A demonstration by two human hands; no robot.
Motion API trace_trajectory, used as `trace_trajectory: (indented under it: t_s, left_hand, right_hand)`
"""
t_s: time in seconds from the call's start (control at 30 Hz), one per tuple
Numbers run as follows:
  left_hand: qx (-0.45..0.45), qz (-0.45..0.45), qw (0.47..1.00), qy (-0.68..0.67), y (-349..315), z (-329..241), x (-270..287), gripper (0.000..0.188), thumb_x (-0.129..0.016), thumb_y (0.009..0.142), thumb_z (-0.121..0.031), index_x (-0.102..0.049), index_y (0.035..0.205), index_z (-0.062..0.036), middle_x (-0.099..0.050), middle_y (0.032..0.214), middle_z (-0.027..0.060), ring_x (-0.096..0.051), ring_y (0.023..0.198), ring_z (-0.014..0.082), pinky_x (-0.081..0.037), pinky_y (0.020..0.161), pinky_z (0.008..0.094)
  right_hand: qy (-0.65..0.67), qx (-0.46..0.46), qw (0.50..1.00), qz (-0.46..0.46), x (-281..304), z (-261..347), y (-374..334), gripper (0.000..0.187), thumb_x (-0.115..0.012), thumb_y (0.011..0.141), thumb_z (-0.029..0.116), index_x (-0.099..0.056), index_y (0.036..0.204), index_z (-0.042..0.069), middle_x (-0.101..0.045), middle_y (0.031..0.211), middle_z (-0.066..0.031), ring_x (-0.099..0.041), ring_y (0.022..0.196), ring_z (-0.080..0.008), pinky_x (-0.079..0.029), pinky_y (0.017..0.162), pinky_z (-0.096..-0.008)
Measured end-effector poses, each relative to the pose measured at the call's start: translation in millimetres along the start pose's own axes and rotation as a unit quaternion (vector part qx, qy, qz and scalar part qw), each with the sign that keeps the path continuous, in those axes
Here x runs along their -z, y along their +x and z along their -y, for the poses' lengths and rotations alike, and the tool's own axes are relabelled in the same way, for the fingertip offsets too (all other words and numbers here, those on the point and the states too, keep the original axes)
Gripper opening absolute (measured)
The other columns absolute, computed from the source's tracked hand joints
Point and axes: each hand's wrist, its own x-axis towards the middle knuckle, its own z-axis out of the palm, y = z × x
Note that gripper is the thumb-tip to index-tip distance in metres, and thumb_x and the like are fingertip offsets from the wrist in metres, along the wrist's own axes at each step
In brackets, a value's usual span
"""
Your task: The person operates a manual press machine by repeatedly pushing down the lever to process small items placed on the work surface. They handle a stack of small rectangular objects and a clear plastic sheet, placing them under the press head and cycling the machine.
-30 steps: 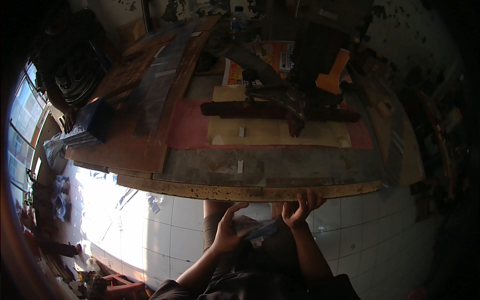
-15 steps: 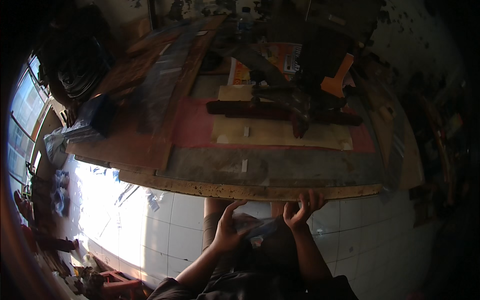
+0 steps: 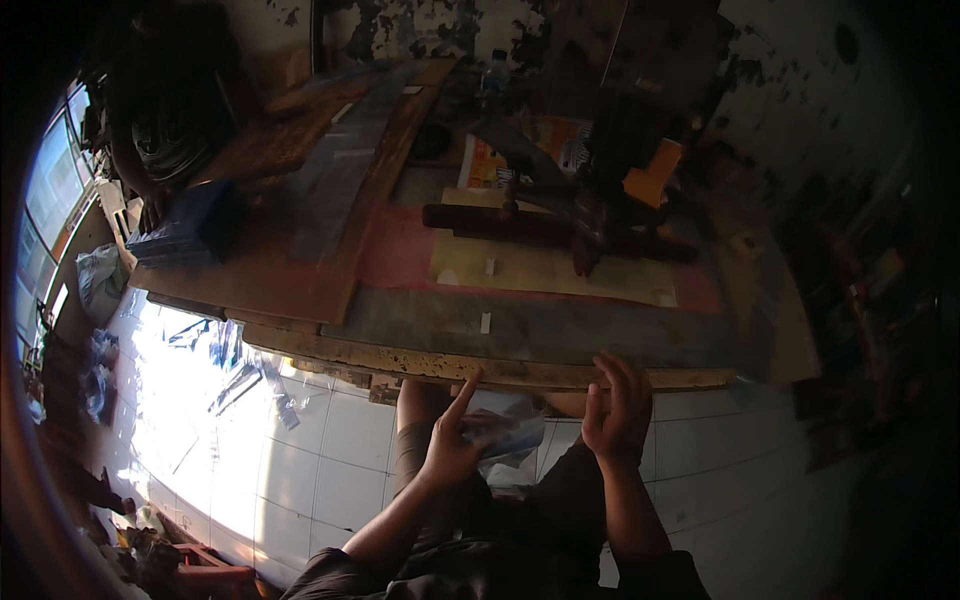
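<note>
Below the table's front edge, my left hand (image 3: 452, 448) grips a see-through plastic sheet or bag (image 3: 518, 438) that hangs over my lap. Its index finger points up, and the other fingers curl around the plastic. My right hand (image 3: 622, 418) is raised at the table's wooden front edge (image 3: 450, 370), fingers stretched up and holding nothing. Ahead of both hands, a dark machine (image 3: 590, 215) with a long bar (image 3: 480, 219) stands over a yellowish sheet (image 3: 550, 275) on a pink one (image 3: 395, 250). Two small white strips lie nearby, one on the yellowish sheet and one on the grey tabletop (image 3: 420, 318).
A brown board (image 3: 270, 285) with clear plastic strips (image 3: 335, 190) covers the table's left side. Beside it is a dark blue stack (image 3: 185, 230), with another person's hand (image 3: 152, 210) near it. Plastic scraps (image 3: 240, 385) litter the sunlit tiled floor. An orange piece (image 3: 655, 175) stands behind the machine.
My right hand has risen slightly and its fingers have straightened. My left hand has shifted a little left, still with the plastic, which now shows more clearly. The view has shifted slightly.
</note>
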Motion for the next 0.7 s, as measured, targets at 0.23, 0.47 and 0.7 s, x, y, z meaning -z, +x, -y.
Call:
trace_trajectory:
  t_s: [0.23, 0.47, 0.7]
  left_hand:
    - [0.006, -0.026, 0.999, -0.035, -3.5, -1.0, -0.9, 0.096, -0.07, 0.083, 0.005, -0.022, 0.164, -0.0103, -0.076, 0.098, 0.0118, -0.072, 0.096, 0.0156, -0.054, 0.093, 0.0304]
    - [0.012, -0.025, 0.998, -0.057, -0.1, 12.1, -5.2, 0.093, -0.07, 0.083, 0.006, -0.027, 0.163, -0.0119, -0.075, 0.101, 0.01, -0.071, 0.097, 0.013, -0.053, 0.093, 0.0297]
    - [-0.014, -0.011, 1.0, -0.017, 1.1, 12.5, -0.9, 0.099, -0.071, 0.084, 0.007, -0.015, 0.164, -0.0065, -0.074, 0.09, 0.0086, -0.07, 0.086, 0.0136, -0.054, 0.087, 0.027]
  right_hand:
    - [0.194, 0.108, 0.969, 0.104, -49.9, 3.2, 113.3, 0.039, -0.061, 0.098, 0.022, -0.059, 0.129, -0.002, -0.059, 0.134, -0.0211, -0.056, 0.125, -0.0422, -0.045, 0.105, -0.0492]
    - [0.099, 0.046, 0.983, 0.148, -173.3, -49.8, 194.8, 0.043, -0.064, 0.094, 0.022, -0.056, 0.129, -0.002, -0.058, 0.133, -0.0265, -0.055, 0.126, -0.0434, -0.045, 0.105, -0.0481]
    - [0.12, 0.008, 0.983, 0.14, -213.9, -71.1, 216.0, 0.036, -0.062, 0.093, 0.02, -0.057, 0.126, 0.004, -0.062, 0.125, -0.0234, -0.06, 0.122, -0.0385, -0.045, 0.103, -0.0437]
